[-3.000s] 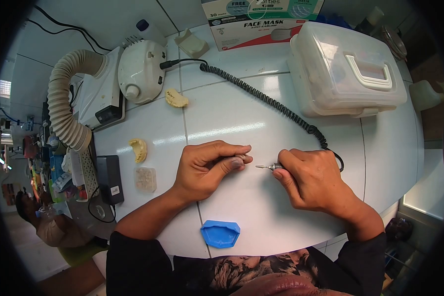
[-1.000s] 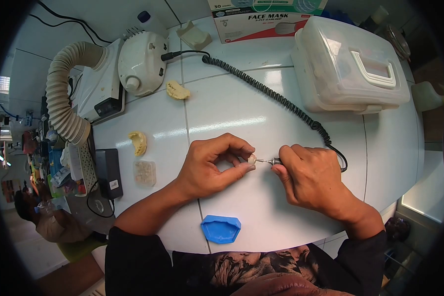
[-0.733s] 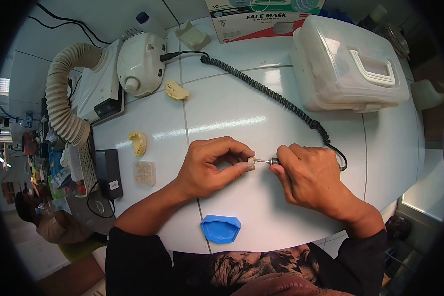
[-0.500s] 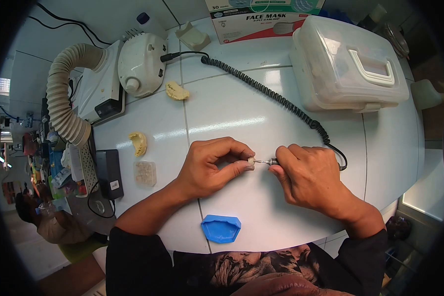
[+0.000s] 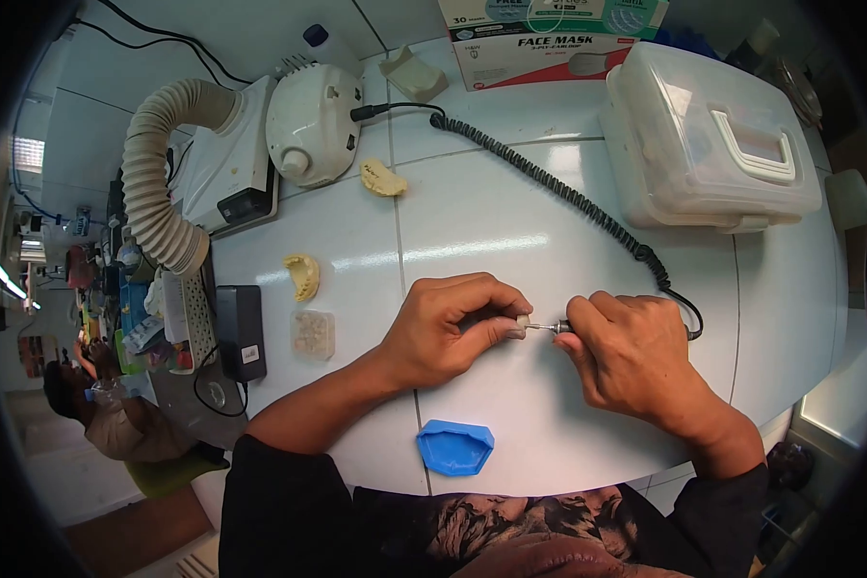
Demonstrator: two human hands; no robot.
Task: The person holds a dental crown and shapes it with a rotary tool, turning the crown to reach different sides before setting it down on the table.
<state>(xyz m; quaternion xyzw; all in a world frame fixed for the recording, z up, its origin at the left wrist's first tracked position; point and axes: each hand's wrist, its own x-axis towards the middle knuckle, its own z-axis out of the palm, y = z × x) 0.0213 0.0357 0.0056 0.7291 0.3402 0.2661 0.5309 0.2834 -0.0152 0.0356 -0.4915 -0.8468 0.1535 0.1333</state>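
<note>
Near the counter's left edge, I see a yellowish dental cast. By the near edge, the blue mould could be knocked off by a stray forearm. My left hand pinches a small whitish piece between thumb and fingertips; a weak pinch could let it spin loose. The bur seems to meet it, so a slip could nick a fingertip. My right hand is wrapped round the rotary handpiece; tugging the coiled cord could jerk it.

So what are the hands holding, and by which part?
Left hand: small off-white piece, by its sides, thumb against fingertip. Right hand: rotary handpiece, by its body, behind the bur.
</note>
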